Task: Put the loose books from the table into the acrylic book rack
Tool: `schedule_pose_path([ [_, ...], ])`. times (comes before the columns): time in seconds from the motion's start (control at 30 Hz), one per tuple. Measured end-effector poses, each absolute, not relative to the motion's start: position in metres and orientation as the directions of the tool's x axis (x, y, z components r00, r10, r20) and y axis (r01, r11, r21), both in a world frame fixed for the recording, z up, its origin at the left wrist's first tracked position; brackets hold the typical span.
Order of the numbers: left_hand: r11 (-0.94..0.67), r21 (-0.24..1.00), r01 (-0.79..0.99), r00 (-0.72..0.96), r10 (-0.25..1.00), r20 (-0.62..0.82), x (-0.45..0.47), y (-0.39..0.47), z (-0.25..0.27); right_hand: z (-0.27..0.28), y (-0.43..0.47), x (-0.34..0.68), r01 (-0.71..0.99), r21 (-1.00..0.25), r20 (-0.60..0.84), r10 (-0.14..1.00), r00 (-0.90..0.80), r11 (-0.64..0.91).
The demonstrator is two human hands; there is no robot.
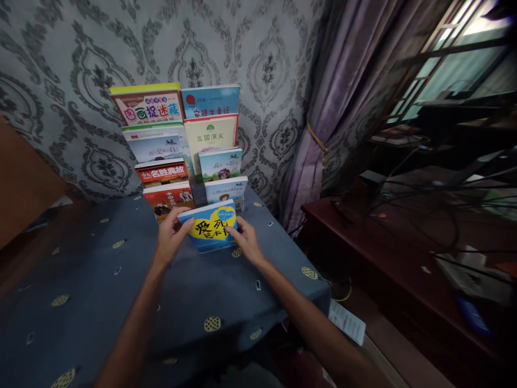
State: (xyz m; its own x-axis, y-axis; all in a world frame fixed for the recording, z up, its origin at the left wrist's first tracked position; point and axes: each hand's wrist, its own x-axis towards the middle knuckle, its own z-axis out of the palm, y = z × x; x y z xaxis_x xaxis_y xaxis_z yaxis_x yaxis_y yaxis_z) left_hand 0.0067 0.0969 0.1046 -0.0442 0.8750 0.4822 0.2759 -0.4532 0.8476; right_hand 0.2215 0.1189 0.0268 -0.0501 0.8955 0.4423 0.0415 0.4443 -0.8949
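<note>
A blue book (210,241) with a yellow heart on its cover is held between my two hands, just in front of a tiered stand of books. My left hand (172,237) grips its left edge, thumb on the front cover. On the right edge, my right hand (246,237) closes with its thumb over the cover. Behind it stand a red book (167,199) at the lower left and a pale blue book (226,188) at the lower right. Higher tiers carry a cream book (211,134), a brown-framed book (149,108) and several others. The stand itself is mostly hidden.
The table has a dark blue cloth (133,280) with yellow pineapple prints. Patterned wallpaper (266,70) rises behind the books, and a tied purple curtain (311,140) hangs to the right. Further right is a dark red desk (363,258) with cables and papers.
</note>
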Motion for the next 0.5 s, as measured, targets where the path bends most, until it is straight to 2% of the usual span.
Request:
schedule_pose_path([
  [0.1, -0.487, 0.744, 0.457, -0.018, 0.831, 0.555, -0.005, 0.089, 0.125, 0.051, 0.113, 0.223, 0.117, -0.851, 0.503, 0.858, -0.103, 0.513],
  [0.23, -0.476, 0.62, 0.624, 0.132, 0.846, 0.516, -0.01, 0.073, 0.141, 0.081, 0.106, 0.221, 0.223, -0.714, 0.593, 0.743, -0.311, 0.663],
  [0.37, -0.46, 0.665, 0.589, 0.105, 0.859, 0.501, -0.006, 0.063, 0.134, 0.091, 0.101, 0.209, 0.286, -0.596, 0.592, 0.651, -0.474, 0.75],
  [0.5, -0.425, 0.732, 0.532, -0.01, 0.862, 0.508, -0.009, 0.06, 0.119, 0.085, 0.101, 0.201, 0.404, -0.52, 0.566, 0.658, -0.497, 0.753],
])
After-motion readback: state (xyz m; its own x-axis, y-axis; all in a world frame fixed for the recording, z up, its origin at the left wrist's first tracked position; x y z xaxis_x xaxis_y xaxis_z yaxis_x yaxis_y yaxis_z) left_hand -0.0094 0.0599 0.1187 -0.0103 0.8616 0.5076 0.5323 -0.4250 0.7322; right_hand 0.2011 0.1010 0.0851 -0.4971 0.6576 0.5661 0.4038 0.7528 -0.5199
